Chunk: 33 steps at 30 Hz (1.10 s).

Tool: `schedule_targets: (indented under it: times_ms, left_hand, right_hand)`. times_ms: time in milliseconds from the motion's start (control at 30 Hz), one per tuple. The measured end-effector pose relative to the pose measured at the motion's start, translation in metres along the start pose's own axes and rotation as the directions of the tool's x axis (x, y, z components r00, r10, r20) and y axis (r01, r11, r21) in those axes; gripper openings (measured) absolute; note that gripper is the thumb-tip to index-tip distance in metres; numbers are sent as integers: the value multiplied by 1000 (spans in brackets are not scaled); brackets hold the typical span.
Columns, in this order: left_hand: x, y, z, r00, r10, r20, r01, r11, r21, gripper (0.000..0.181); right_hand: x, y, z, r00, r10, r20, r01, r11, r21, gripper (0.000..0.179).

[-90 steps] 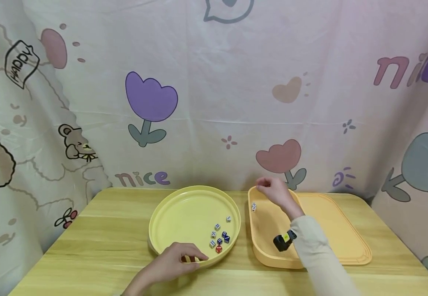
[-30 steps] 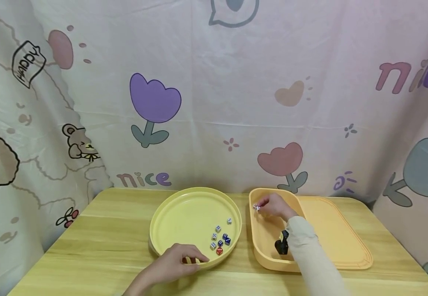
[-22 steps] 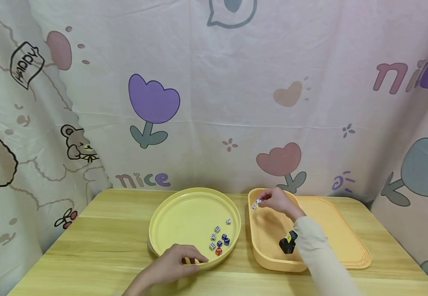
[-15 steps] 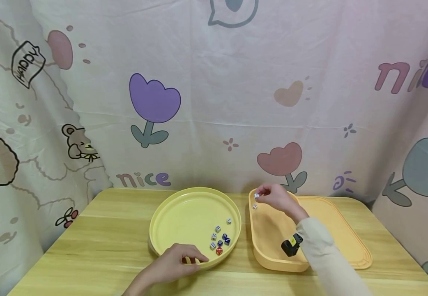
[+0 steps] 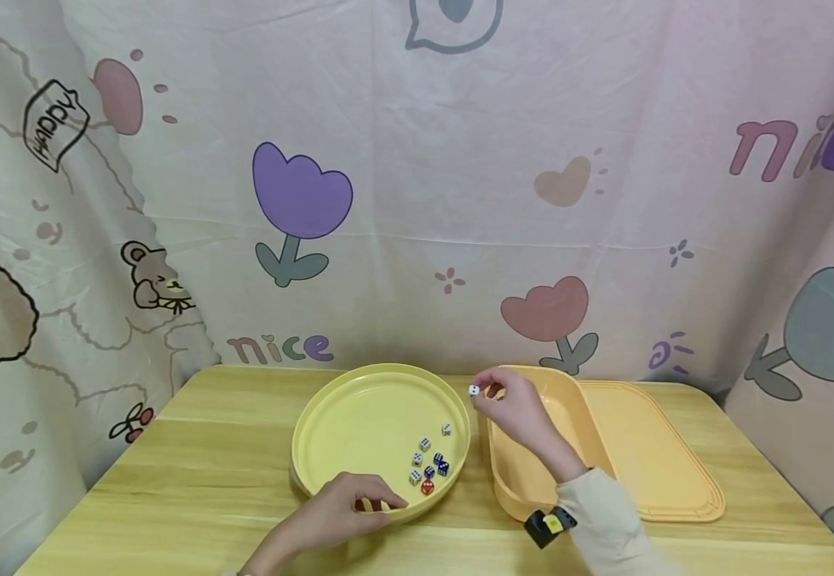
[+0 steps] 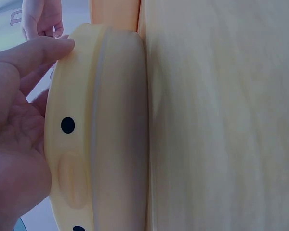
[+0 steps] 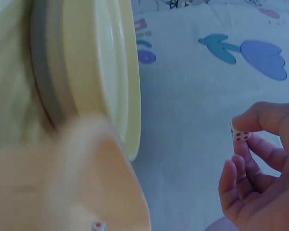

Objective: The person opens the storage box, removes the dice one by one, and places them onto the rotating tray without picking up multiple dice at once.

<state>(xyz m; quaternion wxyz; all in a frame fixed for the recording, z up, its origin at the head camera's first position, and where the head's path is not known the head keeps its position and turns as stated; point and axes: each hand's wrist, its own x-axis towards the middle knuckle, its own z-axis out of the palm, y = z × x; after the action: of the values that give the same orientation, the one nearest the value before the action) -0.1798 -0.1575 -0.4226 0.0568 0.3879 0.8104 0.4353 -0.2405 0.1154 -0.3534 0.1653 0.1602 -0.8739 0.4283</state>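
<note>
My right hand (image 5: 514, 404) pinches a white die (image 5: 474, 390) between thumb and fingertips, above the gap between the round tray and the orange box (image 5: 554, 448). In the right wrist view the held die (image 7: 241, 135) shows red pips; another white die (image 7: 99, 226) lies in the box. My left hand (image 5: 341, 508) grips the near rim of the yellow round tray (image 5: 359, 372); the left wrist view has the tray wall (image 6: 67, 101) between thumb and fingers. Several white dice (image 5: 417, 459), blue dice (image 5: 438, 459) and one red die (image 5: 427, 486) lie at the tray's right side.
A flat orange lid (image 5: 662, 456) lies on the wooden table (image 5: 194, 464), to the right of the box. A printed cloth (image 5: 417, 200) hangs behind the table. A black wrist camera (image 5: 550, 525) sits under my right wrist.
My right hand has taken a white die from the two at the box's left end, lifted it and carried it left past the box wall. My left hand stays on the tray rim.
</note>
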Motion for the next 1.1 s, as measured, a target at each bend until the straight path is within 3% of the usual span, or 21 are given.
schedule_targets:
  times_ms: [200, 367, 700, 1100]
  left_hand:
    - [1, 0, 0, 1000, -1, 15, 1, 1000, -2, 18]
    - [1, -1, 1, 1000, -10, 21, 10, 1000, -10, 18]
    - [1, -1, -1, 1000, -4, 8, 4, 1000, 13, 18]
    - [0, 0, -1, 1000, 14, 11, -14, 1000, 19, 19]
  right_hand:
    - [-17, 0, 18, 999, -26, -33, 25, 1000, -18, 13]
    - [-25, -1, 32, 999, -3, -36, 5, 999, 42, 14]
    - [-30, -3, 57, 997, -8, 73, 1, 996, 94, 11]
    - [-33, 5, 70, 996, -64, 68, 60, 996, 65, 14]
